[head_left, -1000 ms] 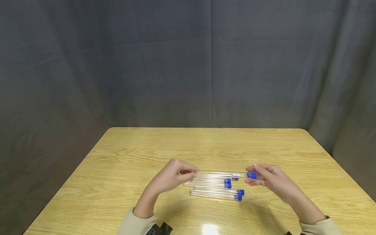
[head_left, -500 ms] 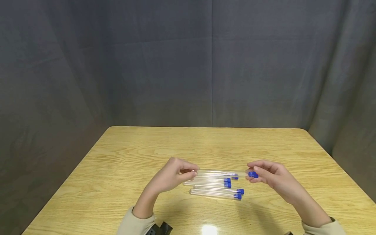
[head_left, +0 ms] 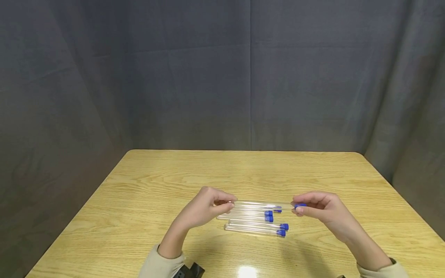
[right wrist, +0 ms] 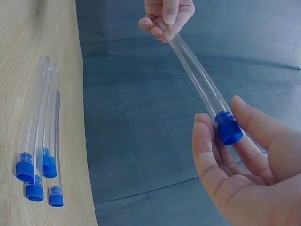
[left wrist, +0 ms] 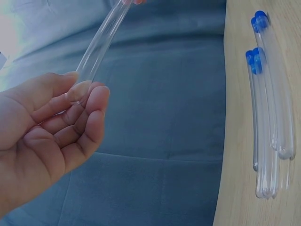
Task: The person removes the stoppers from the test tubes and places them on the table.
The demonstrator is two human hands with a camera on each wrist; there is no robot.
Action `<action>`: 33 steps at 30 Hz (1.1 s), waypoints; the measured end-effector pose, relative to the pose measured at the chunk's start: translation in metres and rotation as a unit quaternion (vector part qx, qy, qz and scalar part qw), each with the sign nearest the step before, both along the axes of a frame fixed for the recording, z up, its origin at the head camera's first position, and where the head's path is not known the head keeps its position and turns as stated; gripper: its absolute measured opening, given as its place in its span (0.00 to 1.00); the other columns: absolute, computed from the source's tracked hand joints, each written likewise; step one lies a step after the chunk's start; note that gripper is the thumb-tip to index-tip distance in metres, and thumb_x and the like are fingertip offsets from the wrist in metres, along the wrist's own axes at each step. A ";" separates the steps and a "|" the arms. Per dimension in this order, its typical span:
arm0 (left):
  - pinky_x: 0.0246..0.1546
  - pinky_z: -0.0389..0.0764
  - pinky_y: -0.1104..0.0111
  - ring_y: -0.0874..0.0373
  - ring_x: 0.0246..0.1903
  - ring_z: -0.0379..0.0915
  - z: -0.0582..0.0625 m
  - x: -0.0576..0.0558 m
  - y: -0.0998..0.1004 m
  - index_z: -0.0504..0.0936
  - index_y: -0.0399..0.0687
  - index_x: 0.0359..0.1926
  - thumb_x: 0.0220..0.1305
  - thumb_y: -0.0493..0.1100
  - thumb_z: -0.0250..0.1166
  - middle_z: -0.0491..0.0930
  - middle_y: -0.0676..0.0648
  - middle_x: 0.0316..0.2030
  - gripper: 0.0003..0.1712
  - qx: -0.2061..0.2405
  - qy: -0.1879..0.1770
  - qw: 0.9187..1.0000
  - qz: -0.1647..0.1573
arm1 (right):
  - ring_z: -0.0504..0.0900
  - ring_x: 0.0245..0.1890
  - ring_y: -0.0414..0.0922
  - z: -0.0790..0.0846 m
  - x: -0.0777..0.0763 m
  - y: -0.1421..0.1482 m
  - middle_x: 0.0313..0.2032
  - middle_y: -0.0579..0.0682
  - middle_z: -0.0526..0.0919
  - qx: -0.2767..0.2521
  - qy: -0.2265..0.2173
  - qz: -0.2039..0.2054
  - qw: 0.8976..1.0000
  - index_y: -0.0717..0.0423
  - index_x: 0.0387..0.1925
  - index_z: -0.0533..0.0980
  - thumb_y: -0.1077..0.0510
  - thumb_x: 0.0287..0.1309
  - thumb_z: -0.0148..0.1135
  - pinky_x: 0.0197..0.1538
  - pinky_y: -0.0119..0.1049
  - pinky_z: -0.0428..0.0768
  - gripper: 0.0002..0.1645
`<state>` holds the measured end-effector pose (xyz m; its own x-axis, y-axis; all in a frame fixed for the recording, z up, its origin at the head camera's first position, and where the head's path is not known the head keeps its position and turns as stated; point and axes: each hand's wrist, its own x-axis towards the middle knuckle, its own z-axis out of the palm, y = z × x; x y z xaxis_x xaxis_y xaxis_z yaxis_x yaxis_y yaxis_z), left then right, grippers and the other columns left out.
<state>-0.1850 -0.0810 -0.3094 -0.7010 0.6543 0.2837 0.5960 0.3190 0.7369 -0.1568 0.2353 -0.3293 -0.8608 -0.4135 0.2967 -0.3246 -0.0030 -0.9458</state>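
Note:
Between my two hands a clear test tube (head_left: 264,205) with a blue screw cap (right wrist: 229,130) is held level above the table. My left hand (head_left: 205,208) pinches its rounded bottom end between thumb and fingertips; the left wrist view shows that end (left wrist: 79,92) against the fingers. At the other end, my right hand (head_left: 321,210) has thumb and fingers around the blue cap, partly covering it in the head view. Below lie several more capped test tubes (head_left: 255,230), side by side, all with their blue caps toward the right.
The test tubes lie on a light wood-grain table (head_left: 174,170), near its middle. Dark grey curtains (head_left: 191,77) hang behind the table and along both sides. A bright light reflection (head_left: 247,271) shows near the table's front.
The right hand's fingers have shifted around the cap, the thumb now lower on it. The tube's capped end moved slightly to the right. My left hand has hardly moved.

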 end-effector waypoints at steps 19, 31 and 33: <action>0.32 0.76 0.73 0.62 0.29 0.77 0.000 0.002 0.007 0.80 0.35 0.44 0.62 0.36 0.57 0.82 0.47 0.31 0.12 -0.009 0.008 1.000 0.022 | 0.80 0.23 0.42 -0.002 0.002 -0.007 0.24 0.48 0.83 0.034 0.018 -0.145 0.989 0.71 0.32 0.78 0.70 0.51 0.60 0.30 0.34 0.79 0.06; 0.33 0.75 0.72 0.61 0.27 0.74 -0.001 0.002 0.010 0.81 0.36 0.42 0.61 0.36 0.57 0.81 0.50 0.29 0.11 -0.011 0.032 0.999 0.035 | 0.76 0.17 0.41 -0.003 0.005 -0.014 0.18 0.44 0.79 0.122 0.086 -0.239 0.960 0.70 0.27 0.78 0.69 0.49 0.62 0.23 0.32 0.76 0.04; 0.32 0.75 0.72 0.64 0.26 0.73 -0.001 0.003 0.011 0.81 0.37 0.41 0.61 0.36 0.57 0.80 0.50 0.29 0.10 -0.013 0.034 0.999 0.039 | 0.75 0.17 0.40 -0.003 0.006 -0.016 0.18 0.44 0.79 0.128 0.093 -0.253 0.954 0.67 0.27 0.79 0.69 0.48 0.63 0.23 0.32 0.76 0.02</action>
<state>-0.1823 -0.0705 -0.3105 -0.7306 0.6055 0.3156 0.6161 0.3852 0.6871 -0.1504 0.2194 -0.3321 -0.9116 -0.0383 0.4094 -0.3860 0.4228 -0.8199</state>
